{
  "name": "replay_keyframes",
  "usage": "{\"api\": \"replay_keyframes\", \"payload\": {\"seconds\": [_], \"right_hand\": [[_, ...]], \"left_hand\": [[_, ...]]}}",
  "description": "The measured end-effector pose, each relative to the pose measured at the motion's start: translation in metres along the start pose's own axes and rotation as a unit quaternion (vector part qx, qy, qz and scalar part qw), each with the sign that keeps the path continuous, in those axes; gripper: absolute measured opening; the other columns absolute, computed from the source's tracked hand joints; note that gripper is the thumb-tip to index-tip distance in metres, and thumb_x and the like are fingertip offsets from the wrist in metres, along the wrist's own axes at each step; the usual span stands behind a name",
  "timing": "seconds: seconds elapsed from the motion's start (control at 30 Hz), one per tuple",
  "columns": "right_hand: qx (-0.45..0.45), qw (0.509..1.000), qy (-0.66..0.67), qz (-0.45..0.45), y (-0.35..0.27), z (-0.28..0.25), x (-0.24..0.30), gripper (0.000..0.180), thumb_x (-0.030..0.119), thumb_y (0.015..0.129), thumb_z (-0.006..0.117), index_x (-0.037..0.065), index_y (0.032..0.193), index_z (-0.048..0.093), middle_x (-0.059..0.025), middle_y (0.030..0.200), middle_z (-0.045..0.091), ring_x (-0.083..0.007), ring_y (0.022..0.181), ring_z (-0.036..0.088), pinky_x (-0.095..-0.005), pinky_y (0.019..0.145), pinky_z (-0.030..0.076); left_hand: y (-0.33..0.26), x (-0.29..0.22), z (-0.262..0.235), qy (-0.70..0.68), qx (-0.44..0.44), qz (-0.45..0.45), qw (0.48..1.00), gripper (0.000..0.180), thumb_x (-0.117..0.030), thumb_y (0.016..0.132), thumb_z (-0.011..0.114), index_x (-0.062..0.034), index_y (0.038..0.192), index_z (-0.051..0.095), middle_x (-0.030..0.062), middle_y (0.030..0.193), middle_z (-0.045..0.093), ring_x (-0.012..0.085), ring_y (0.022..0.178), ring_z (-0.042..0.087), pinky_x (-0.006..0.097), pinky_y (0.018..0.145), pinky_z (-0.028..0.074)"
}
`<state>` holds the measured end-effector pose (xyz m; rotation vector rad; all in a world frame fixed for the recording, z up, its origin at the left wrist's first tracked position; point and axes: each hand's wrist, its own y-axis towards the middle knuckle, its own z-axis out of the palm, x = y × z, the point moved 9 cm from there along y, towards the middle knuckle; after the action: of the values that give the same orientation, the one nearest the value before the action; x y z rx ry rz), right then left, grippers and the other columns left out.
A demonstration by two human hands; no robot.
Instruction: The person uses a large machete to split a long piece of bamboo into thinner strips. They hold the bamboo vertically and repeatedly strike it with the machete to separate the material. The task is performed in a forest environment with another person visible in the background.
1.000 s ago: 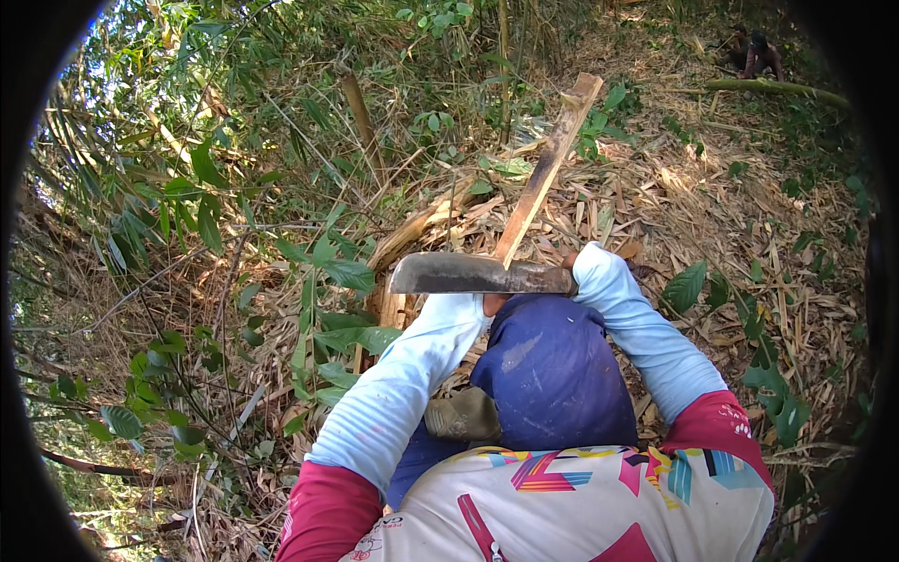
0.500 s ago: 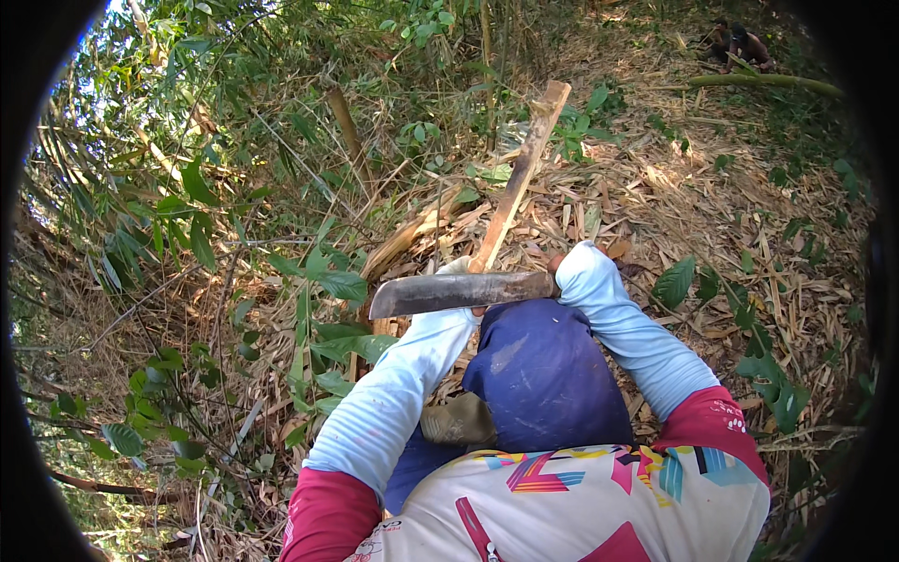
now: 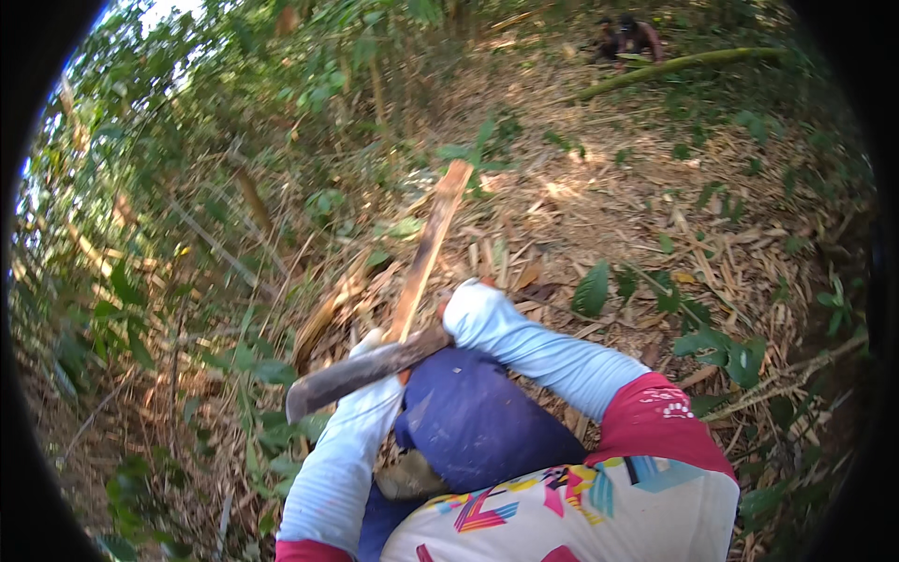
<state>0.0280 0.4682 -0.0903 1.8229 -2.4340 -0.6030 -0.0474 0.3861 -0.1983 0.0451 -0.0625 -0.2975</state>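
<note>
My right hand [image 3: 465, 306], mostly covered by a pale sleeve, grips the handle of a machete [image 3: 361, 372]. Its dark blade points to the lower left, across my left forearm. My left hand [image 3: 373, 345], also sleeved, sits at the lower end of a long split bamboo stick [image 3: 426, 253] and seems to hold it; the grip itself is hidden. The stick slants up and away over the leaf litter. My blue-clad knee [image 3: 478, 421] is just below both hands.
Dry bamboo leaves and sticks cover the sloping ground [image 3: 599, 206]. Dense green bamboo stems and foliage [image 3: 187, 234] crowd the left side. A fallen green trunk [image 3: 684, 64] lies at the far top right, with other people [image 3: 627, 37] crouched beside it.
The machete blade has tilted from level to tip-down at the lower left. The stick now stands steeper in view, and the camera has swung a little.
</note>
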Motion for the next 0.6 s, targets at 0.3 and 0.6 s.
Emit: {"api": "replay_keyframes", "payload": {"seconds": [0.3,0.6], "right_hand": [[0.038,0.977,0.196,0.076,-0.015,0.042,-0.018,0.020,0.029,0.074,0.059,0.015,0.087,0.064,-0.0083,0.077,0.065,-0.0297,0.079,0.065,-0.0521,0.078,0.047],[0.094,0.988,0.100,0.067,-0.013,0.022,-0.015,0.024,0.033,0.067,0.063,0.015,0.083,0.062,-0.0089,0.066,0.061,-0.0295,0.071,0.064,-0.0468,0.073,0.047]], "left_hand": [[-0.003,-0.052,-0.065,0.260,-0.043,0.045,0.964,0.048,-0.034,0.100,0.041,0.0061,0.126,0.044,0.0222,0.115,0.060,0.0282,0.098,0.063,0.039,0.090,0.051],[-0.036,-0.061,-0.087,0.184,-0.224,0.120,0.950,0.046,-0.037,0.097,0.047,0.0029,0.120,0.053,0.0207,0.100,0.067,0.0317,0.086,0.066,0.044,0.080,0.054]]}}
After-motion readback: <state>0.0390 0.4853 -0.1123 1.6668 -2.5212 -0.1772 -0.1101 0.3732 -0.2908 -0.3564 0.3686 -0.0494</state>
